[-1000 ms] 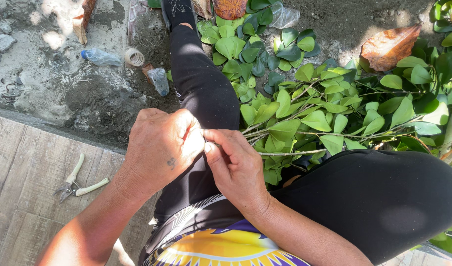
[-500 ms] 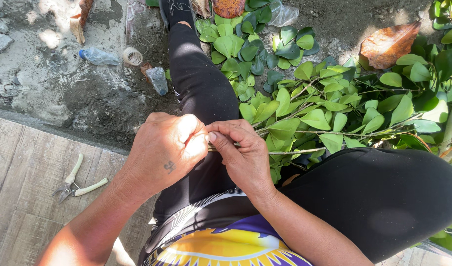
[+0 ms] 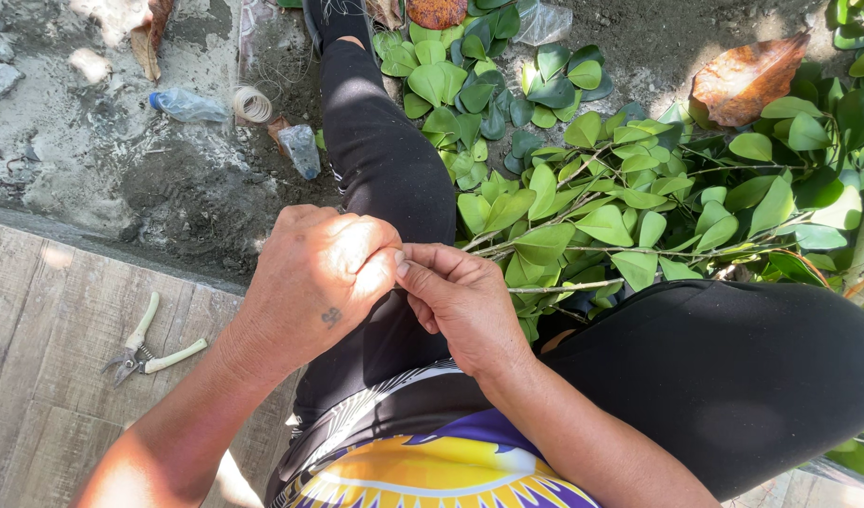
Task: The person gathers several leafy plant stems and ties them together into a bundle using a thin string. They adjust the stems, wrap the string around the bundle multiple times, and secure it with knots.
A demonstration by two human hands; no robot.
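so my left hand (image 3: 324, 277) and right hand (image 3: 460, 303) are knuckle to knuckle over my lap, both curled almost closed with fingertips pinched on the bare end of a thin leafy twig (image 3: 564, 286), though what's inside the left fist I can't tell; the twig runs straight out to my right, roughly sideways, into the pile of green leaves (image 3: 639, 202), so the right hand's nearer the leafy part; pruning shears (image 3: 150, 350) sit off on the boards to my left

A wooden plank floor (image 3: 56, 320) bears pale-handled pruning shears (image 3: 148, 350), while the dirt ground (image 3: 121, 179) beyond its edge carries a crushed plastic bottle (image 3: 187, 105), a spool (image 3: 252, 103), dry brown leaves (image 3: 747, 80) and leafy green branches (image 3: 620, 207).
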